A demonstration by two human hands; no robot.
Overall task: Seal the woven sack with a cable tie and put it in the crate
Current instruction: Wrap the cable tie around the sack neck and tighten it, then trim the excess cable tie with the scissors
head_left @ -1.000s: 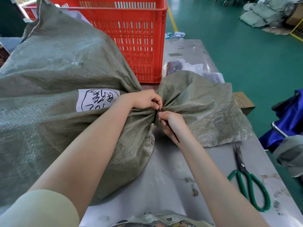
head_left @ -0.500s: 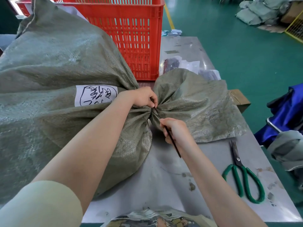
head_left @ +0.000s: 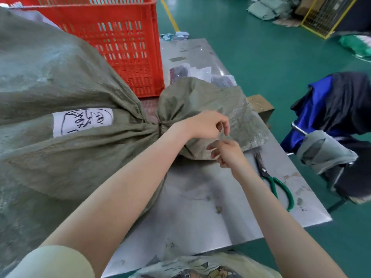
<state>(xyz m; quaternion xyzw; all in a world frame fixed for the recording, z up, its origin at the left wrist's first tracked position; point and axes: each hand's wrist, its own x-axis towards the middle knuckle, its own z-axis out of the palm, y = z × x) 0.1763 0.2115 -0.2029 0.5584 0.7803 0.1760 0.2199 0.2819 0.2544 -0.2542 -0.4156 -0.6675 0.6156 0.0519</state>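
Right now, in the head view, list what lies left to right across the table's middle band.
White label → cable tie at the sack neck → left hand → right hand → scissors → blue jacket.

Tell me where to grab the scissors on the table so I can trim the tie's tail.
Take the scissors by the green loop handles, coming in from the near side with the right hand. The loops lie toward you at the table's right edge, and the closed blades point away under the woven sack's flap.
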